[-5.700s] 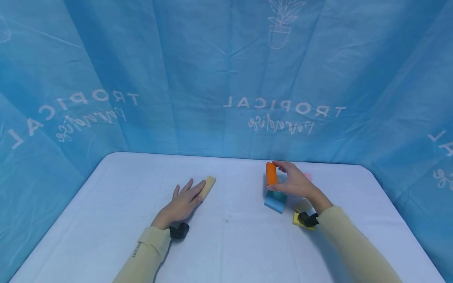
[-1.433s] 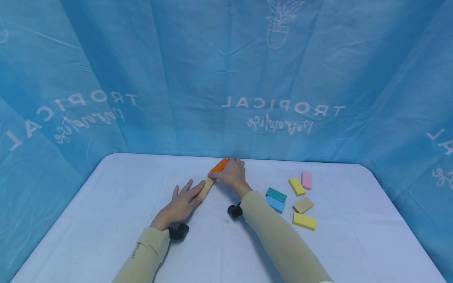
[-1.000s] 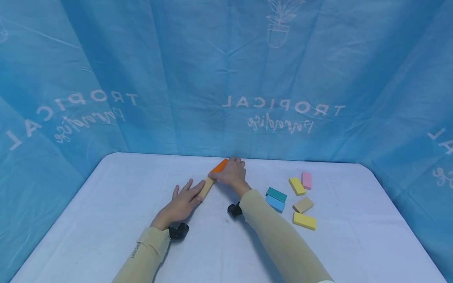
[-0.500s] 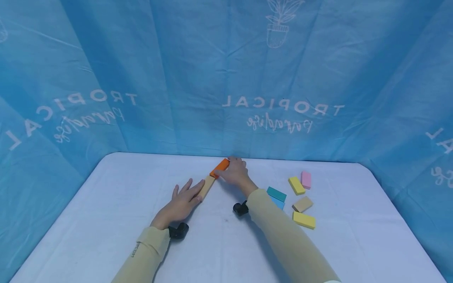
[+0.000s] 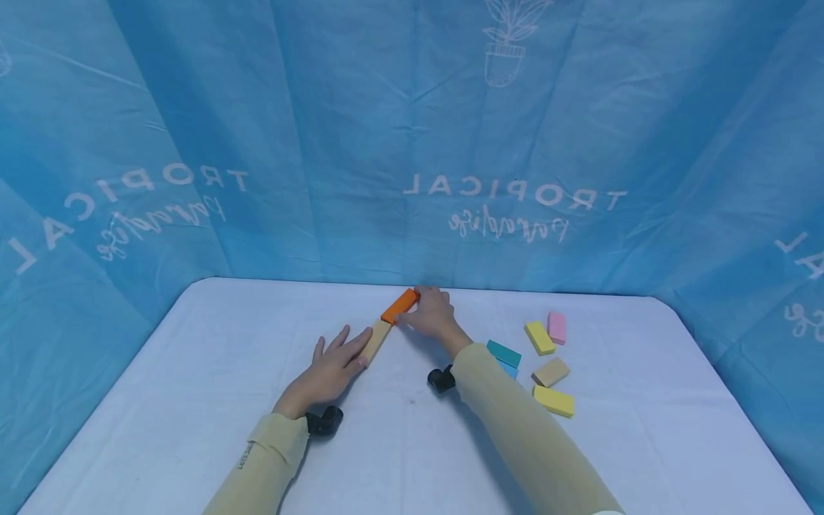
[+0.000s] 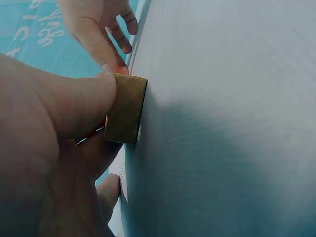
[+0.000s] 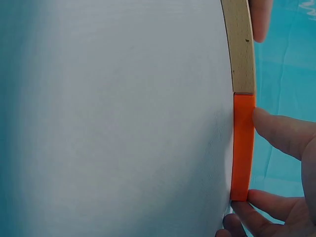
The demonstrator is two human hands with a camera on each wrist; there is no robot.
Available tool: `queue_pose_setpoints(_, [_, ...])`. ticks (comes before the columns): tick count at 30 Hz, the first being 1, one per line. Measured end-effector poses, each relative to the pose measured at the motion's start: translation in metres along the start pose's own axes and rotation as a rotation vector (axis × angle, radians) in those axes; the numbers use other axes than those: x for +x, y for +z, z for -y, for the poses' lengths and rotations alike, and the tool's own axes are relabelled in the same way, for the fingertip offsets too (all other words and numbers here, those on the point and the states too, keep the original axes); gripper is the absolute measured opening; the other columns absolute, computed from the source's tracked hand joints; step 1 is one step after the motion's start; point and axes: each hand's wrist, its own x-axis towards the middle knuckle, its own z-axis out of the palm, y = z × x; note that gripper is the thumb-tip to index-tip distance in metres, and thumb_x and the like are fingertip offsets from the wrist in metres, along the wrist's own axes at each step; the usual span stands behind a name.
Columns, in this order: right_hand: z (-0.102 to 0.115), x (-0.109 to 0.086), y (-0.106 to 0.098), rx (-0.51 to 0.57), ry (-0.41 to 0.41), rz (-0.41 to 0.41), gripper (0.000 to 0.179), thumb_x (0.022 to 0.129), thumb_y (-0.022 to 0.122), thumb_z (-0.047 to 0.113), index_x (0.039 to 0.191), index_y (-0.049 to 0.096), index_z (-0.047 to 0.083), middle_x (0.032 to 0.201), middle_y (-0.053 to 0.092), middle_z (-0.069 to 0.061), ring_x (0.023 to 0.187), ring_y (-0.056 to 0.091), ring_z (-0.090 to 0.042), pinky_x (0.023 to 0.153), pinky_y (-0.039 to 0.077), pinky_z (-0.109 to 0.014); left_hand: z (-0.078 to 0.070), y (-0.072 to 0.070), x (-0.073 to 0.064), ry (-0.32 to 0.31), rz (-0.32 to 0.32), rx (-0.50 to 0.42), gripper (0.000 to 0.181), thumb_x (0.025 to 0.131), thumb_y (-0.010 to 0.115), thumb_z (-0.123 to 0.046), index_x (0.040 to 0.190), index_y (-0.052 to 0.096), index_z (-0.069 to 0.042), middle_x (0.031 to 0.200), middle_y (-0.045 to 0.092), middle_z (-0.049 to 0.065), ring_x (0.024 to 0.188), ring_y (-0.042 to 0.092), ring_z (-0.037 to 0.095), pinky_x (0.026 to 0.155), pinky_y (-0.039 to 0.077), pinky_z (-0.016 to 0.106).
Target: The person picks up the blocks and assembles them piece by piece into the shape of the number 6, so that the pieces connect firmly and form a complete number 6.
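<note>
My left hand (image 5: 326, 372) holds a long plain wooden block (image 5: 376, 342) flat on the table, thumb on its near end and a finger along it. In the left wrist view the end face of that wooden block (image 6: 126, 108) shows beside the thumb. An orange block (image 5: 400, 306) lies end to end with it, touching its far end and running on in the same line. My right hand (image 5: 433, 313) has its thumb near one end of the orange block and fingertips at the other; in the right wrist view both ends of the orange block (image 7: 243, 148) show between them.
On the right lie a teal block (image 5: 504, 353), a blue block (image 5: 508, 368) partly behind my right sleeve, two yellow blocks (image 5: 539, 338), a pink block (image 5: 556, 327) and a short wooden block (image 5: 551, 372). A blue curtain (image 5: 412, 143) hangs behind the white table (image 5: 257, 307).
The orange block went from above the teal block to the wooden block's far end. Lately my right thumb slid off its top towards its side, and the right hand shifted slightly right. Left hand stayed.
</note>
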Motion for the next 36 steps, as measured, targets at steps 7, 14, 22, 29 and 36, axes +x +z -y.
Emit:
queue_pose_setpoints(7, [0.0, -0.001, 0.0, 0.016, -0.001, -0.015, 0.075, 0.086, 0.079, 0.04, 0.146, 0.051, 0.004, 0.138, 0.053, -0.016, 0.123, 0.044, -0.033, 0.105, 0.042, -0.051, 0.0, 0.0, 0.0, 0.008, -0.005, 0.007, 0.058, 0.109, 0.045, -0.029, 0.159, 0.027, -0.008, 0.162, 0.03, 0.015, 0.153, 0.005, 0.041, 0.117, -0.011, 0.065])
queue_pose_setpoints(14, [0.002, -0.004, 0.0, 0.02, -0.003, -0.016, 0.075, 0.086, 0.079, 0.04, 0.145, 0.052, 0.003, 0.138, 0.053, -0.017, 0.123, 0.044, -0.034, 0.105, 0.042, -0.051, 0.001, 0.0, 0.0, 0.016, -0.007, 0.0, 0.058, 0.108, 0.046, -0.029, 0.159, 0.028, -0.007, 0.161, 0.031, 0.016, 0.152, 0.006, 0.042, 0.117, -0.011, 0.065])
queue_pose_setpoints(22, [-0.001, -0.005, -0.001, 0.082, -0.003, -0.023, 0.081, 0.085, 0.08, 0.04, 0.149, 0.046, 0.004, 0.145, 0.05, -0.016, 0.13, 0.043, -0.036, 0.108, 0.042, -0.052, 0.001, 0.0, -0.002, 0.024, -0.012, -0.01, 0.058, 0.108, 0.046, -0.029, 0.158, 0.029, -0.006, 0.161, 0.031, 0.017, 0.152, 0.007, 0.043, 0.117, -0.01, 0.066])
queue_pose_setpoints(29, [-0.004, -0.014, -0.005, 0.171, -0.013, -0.031, 0.08, 0.086, 0.08, 0.038, 0.151, 0.045, 0.008, 0.147, 0.049, -0.015, 0.132, 0.043, -0.035, 0.106, 0.045, -0.051, 0.0, 0.0, -0.002, 0.024, -0.013, -0.004, 0.058, 0.108, 0.045, -0.03, 0.158, 0.029, -0.006, 0.161, 0.031, 0.017, 0.152, 0.007, 0.043, 0.117, -0.009, 0.066])
queue_pose_setpoints(36, [-0.005, -0.032, -0.014, 0.225, -0.065, -0.049, 0.078, 0.086, 0.08, 0.034, 0.151, 0.045, 0.01, 0.144, 0.051, -0.014, 0.129, 0.047, -0.033, 0.103, 0.048, -0.05, 0.001, -0.001, -0.001, 0.019, -0.011, -0.01, 0.058, 0.108, 0.046, -0.03, 0.158, 0.029, -0.007, 0.161, 0.031, 0.016, 0.152, 0.007, 0.042, 0.117, -0.01, 0.066])
